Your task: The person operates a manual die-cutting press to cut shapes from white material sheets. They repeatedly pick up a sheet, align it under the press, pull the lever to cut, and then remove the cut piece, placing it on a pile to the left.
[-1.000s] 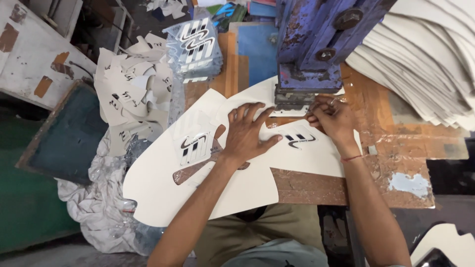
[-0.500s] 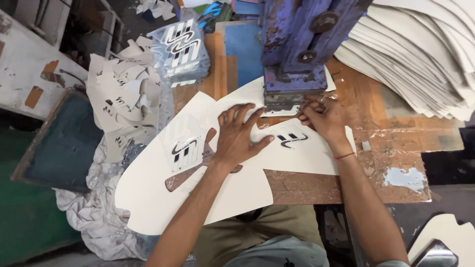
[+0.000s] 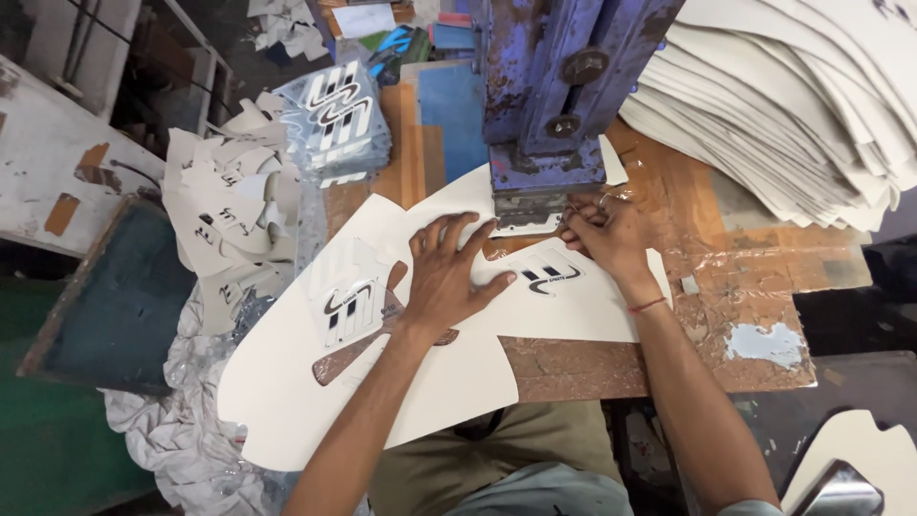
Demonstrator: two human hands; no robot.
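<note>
Nearest the camera, the person's two bare forearms reached forward over a big white sheet (image 3: 382,382) that lay flat on the worn brown surface (image 3: 764,287) and hung over its near edge. The left hand (image 3: 447,277) lay palm down on the sheet with its fingers spread wide, holding nothing, only pressing the sheet flat. Just left of it sat a printed mark of dark and silver stripes (image 3: 349,311), and a brown cut-out gap (image 3: 344,355) ran from under the wrist toward the near left.

The right hand (image 3: 604,234), with a red thread at the wrist, lay farther forward. Its fingers were drawn close together at the foot of the blue press (image 3: 549,105), pinching or nudging the sheet's edge there; whether they gripped anything small could not be told. A second printed mark (image 3: 546,277) lay between the two hands.

To do this well, the flat left palm probably needed to keep the sheet from sliding while the right hand lined up the spot under the press head. The fingertips sat very close to that head, so pulling them clear before it came down looked like the main caution.

Farther off lay scraps (image 3: 224,215) at the left, a pack of striped transfers (image 3: 334,119) behind them, and a fanned stack of white sheets (image 3: 793,124) at the far right.
</note>
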